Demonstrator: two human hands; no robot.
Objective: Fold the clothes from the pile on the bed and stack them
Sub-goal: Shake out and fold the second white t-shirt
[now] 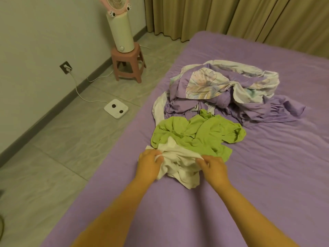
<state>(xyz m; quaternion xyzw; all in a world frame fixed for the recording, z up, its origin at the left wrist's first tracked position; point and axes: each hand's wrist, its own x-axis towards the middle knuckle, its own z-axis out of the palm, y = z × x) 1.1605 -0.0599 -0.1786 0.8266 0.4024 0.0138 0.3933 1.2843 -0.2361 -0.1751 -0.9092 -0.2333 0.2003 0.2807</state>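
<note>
On the bed (231, 175), both hands' fingers (158, 157) pinch a crumpled white garment (179, 166); its shape unreadable.

— Both hands on it: left hand (148, 164) and right hand (213, 167) pinch the crumpled white garment (179, 166) on the purple bed (267, 175).

— Behind it?

— The green garment (195, 134), touching; beyond lies the purple floral pile (227, 91).

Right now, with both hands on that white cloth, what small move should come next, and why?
Probably draw the two hands apart to spread the white garment flat. The left hand and right hand each pinch it, yet it lies crumpled on the bed, partly over the green garment.
</note>
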